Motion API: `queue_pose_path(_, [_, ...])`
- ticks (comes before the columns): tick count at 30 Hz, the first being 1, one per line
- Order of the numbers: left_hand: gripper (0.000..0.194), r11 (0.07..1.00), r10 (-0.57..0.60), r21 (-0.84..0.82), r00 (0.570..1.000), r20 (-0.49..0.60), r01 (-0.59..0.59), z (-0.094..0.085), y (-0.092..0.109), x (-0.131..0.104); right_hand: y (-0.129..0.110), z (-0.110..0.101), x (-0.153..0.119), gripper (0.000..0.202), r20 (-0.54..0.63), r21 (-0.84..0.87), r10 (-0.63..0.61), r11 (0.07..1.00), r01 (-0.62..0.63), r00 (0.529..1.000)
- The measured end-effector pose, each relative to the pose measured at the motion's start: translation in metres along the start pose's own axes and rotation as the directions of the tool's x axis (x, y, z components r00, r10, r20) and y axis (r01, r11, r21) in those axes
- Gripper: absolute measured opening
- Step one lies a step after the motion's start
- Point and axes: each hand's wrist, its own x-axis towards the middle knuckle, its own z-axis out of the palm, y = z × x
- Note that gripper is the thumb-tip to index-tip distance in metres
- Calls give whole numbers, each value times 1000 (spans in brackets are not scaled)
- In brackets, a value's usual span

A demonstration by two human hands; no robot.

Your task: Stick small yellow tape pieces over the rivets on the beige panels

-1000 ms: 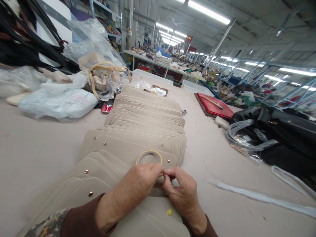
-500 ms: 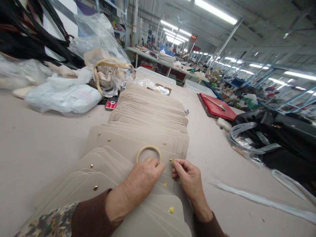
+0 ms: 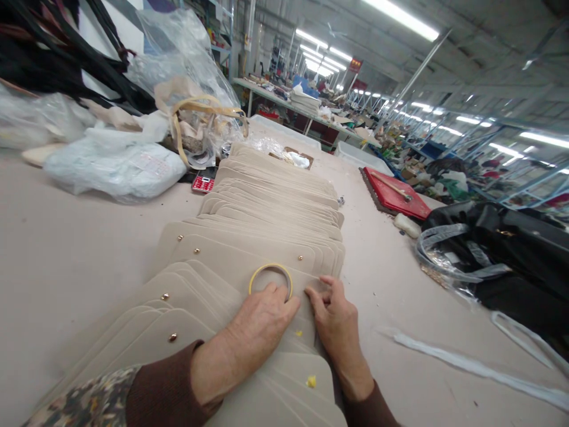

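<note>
In the head view my left hand (image 3: 264,317) is closed on a thin roll of yellow tape (image 3: 272,266), which stands on edge over the beige panels. My right hand (image 3: 335,314) is open at the panels' right edge, thumb apart from the curled fingers. Its thumb tip rests where a gold stud was visible before; that stud is now hidden. Fanned beige panels (image 3: 271,225) overlap in a long row, some bearing gold studs (image 3: 173,337). Below my hands, a small yellow tape scrap (image 3: 311,381) lies on a panel, and a smaller scrap (image 3: 299,333) sits closer to my fingers.
Plastic-wrapped bundles (image 3: 115,172) lie at the left, beside a red card (image 3: 203,182). On the right are a red slab (image 3: 395,193) with a stick on it, a black bag (image 3: 524,255) with wrapped handles, and a white strip (image 3: 471,365) on the table.
My right thumb and fingers have parted from their pinch at the stud, and the thumb now covers that spot. My left hand keeps the tape roll. The whole view has shifted slightly.
</note>
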Motion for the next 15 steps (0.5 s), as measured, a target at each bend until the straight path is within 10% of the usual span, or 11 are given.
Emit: queue_pose_path(15, [17, 1000, 1, 21, 1000, -5, -1, -3, 0, -2, -2, 5, -1, 22, 10, -103, -221, 970, 221, 975])
